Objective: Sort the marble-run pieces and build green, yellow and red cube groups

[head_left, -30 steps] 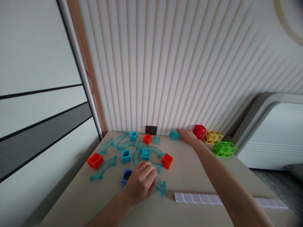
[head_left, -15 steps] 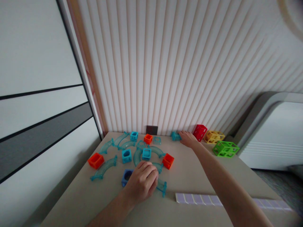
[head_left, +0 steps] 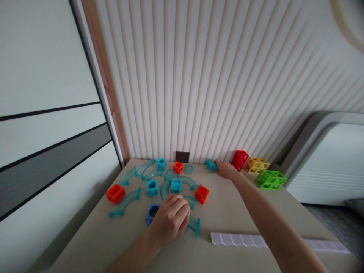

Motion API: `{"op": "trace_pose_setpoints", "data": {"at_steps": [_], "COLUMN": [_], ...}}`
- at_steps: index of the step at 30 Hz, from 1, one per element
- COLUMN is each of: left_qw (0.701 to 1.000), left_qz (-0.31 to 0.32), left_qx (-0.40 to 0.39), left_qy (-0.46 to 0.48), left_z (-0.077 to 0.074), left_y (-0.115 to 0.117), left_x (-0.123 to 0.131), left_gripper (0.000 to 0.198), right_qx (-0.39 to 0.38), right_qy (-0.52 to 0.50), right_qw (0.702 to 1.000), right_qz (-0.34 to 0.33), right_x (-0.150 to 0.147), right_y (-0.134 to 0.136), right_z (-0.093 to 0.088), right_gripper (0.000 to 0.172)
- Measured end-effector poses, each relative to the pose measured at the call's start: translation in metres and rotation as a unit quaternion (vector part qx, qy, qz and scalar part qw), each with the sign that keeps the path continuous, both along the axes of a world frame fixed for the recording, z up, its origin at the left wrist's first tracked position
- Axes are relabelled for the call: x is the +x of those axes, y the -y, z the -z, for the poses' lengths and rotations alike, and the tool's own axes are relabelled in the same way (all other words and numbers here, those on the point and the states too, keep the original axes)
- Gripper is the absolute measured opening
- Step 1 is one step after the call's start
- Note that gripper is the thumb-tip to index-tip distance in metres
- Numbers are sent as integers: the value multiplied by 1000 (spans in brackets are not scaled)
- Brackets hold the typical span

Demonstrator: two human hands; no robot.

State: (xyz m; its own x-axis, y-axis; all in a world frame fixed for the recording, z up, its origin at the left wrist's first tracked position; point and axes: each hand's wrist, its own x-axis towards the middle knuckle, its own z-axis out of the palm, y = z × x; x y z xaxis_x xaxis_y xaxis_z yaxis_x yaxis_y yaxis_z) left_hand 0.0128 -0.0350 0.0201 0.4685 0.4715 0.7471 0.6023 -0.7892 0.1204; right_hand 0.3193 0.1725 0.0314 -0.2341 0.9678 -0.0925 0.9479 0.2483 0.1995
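Note:
My left hand [head_left: 170, 218] lies curled, knuckles up, over a clear teal curved track piece [head_left: 194, 224] near the table's front, beside a dark blue cube [head_left: 151, 213]. My right hand [head_left: 226, 170] reaches far back, its fingers on a small teal piece [head_left: 211, 164] by the ribbed wall. Around them lie several teal curved tracks [head_left: 124, 203], teal cubes [head_left: 151, 187] and orange cubes [head_left: 115, 193].
A red lattice cube [head_left: 239, 159], a yellow one [head_left: 256, 164] and a green one [head_left: 269, 179] sit at the back right. A strip of pale purple tiles [head_left: 239, 239] lies near the front edge. A white appliance [head_left: 330, 159] stands at the right beyond the beige table [head_left: 227, 208].
My right hand has drawn slightly back and left along the wall, still on the small teal piece. My left hand has stayed put.

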Motion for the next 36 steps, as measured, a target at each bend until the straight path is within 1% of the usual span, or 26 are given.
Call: {"op": "trace_pose_setpoints", "data": {"at_steps": [6, 12, 18, 21, 23, 25, 27, 29, 31, 33, 34, 36], "left_qw": [1000, 1000, 1000, 1000, 999, 997, 991, 979, 957, 920, 898, 855], "left_qz": [-1, 0, -2, -6, -22, -51, -85, -116, -135, -134, -126, -113], "left_qx": [0, -6, -14, -20, -30, -40, -55, -83, -129, -192, -228, -284], "left_qy": [-1, 0, -4, -1, 8, 37, 84, 145, 222, 313, 356, 420], "left_z": [-3, -1, -1, -1, -1, 1, 3, 5, 7, 7, 7, 8], "left_y": [1, 1, 1, 1, 1, -1, -5, -11, -17, -23, -25, -30], "left_x": [1, 0, 0, 1, 1, -1, -4, -8, -13, -19, -22, -27], "left_gripper": [15, 13, 13, 14, 17, 25, 35, 45, 49, 49, 49, 49], "right_qx": [-6, -16, -14, 1, 17, 31, 35, 20, -32, -82, -93, -105], "right_qy": [0, -18, -44, -77, -110, -147, -187, -232, -344, -399, -415, -435], "right_qw": [1000, 1000, 999, 997, 994, 988, 980, 967, 921, 884, 872, 861], "right_qz": [-2, -4, -5, -8, -17, -35, -63, -105, -177, -230, -242, -243], "right_x": [-2, -2, -2, -8, -17, -32, -53, -79, -106, -133, -146, -167], "right_y": [3, 6, 14, 22, 28, 37, 50, 67, 84, 100, 107, 116], "right_z": [-1, 1, -5, -14, -24, -38, -53, -67, -79, -86, -87, -86], "right_gripper": [41, 46, 45, 45, 45, 45, 49, 53, 56, 51, 50, 48]}}
